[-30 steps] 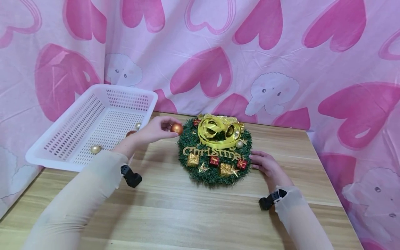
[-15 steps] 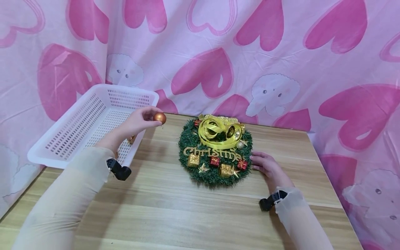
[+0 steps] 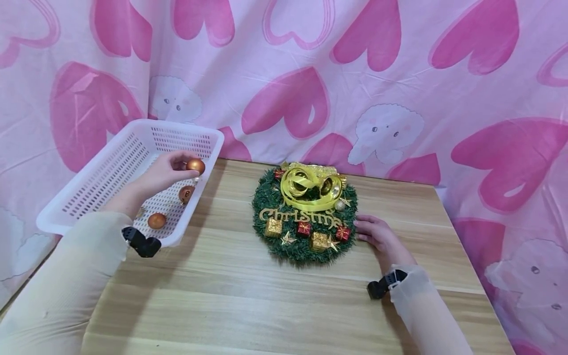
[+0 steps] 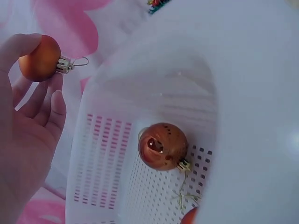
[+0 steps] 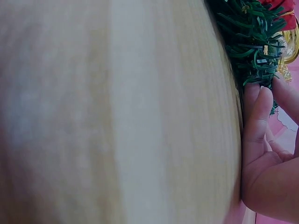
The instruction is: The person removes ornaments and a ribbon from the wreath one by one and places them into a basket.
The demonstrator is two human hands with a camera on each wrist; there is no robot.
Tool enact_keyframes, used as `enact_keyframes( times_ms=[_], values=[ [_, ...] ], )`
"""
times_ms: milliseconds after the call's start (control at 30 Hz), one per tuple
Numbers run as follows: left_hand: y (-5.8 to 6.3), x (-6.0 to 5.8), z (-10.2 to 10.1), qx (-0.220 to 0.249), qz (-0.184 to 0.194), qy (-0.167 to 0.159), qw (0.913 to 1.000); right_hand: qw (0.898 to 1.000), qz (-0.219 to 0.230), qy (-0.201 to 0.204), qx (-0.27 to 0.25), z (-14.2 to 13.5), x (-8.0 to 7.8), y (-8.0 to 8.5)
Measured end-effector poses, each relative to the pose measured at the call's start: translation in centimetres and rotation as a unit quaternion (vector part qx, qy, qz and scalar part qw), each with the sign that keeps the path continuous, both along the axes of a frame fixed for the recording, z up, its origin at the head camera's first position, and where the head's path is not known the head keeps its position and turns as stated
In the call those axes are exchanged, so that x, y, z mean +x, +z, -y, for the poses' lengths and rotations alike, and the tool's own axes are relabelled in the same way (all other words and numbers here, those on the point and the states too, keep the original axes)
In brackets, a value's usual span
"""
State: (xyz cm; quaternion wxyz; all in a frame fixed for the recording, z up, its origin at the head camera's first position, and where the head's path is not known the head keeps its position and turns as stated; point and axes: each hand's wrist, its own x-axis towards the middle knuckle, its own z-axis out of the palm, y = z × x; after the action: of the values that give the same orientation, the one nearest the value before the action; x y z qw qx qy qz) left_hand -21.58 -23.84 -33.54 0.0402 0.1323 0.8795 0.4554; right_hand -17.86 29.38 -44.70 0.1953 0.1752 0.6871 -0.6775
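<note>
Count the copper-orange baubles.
3. One held bauble in the left hand; a glossy bauble in the white basket, by its right wall; a third bauble in there, nearer the head camera. The arm covers part of the basket; more may be hidden.

It's bright in here, the light soft and even across the curtain (image 3: 284, 59), with faint shadows on the worktop (image 3: 284, 305) beside the left sleeve (image 3: 73, 276) and a gleam on the held bauble (image 3: 195, 166). The left-wrist view is dimmer and hazy, glare whitening the basket (image 4: 257, 140); the right-wrist view blurs the near worktop.
</note>
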Motion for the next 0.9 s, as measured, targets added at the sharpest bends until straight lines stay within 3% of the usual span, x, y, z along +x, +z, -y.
enact_keyframes(
  times_ms=[267,367,633,767,900],
  values=[
    [-0.3,-0.1,1.3,-0.044,-0.009,0.022,0.9988,1.000,-0.007,0.002,-0.004,0.1,0.2,0.3],
    [-0.4,0.2,2.0,-0.056,0.003,0.034,0.9978,1.000,-0.005,0.004,0.000,0.1,0.2,0.3],
    [-1.2,0.7,3.8,-0.062,0.009,0.016,0.9979,1.000,-0.006,0.017,0.014,0.2,0.0,0.3],
    [-1.3,0.9,4.2,-0.084,0.036,0.010,0.9957,1.000,-0.010,0.024,0.012,0.1,0.0,0.3],
    [-1.4,1.1,4.2,-0.120,0.063,-0.016,0.9906,1.000,-0.011,0.021,0.009,0.1,0.1,0.2]
  ],
)
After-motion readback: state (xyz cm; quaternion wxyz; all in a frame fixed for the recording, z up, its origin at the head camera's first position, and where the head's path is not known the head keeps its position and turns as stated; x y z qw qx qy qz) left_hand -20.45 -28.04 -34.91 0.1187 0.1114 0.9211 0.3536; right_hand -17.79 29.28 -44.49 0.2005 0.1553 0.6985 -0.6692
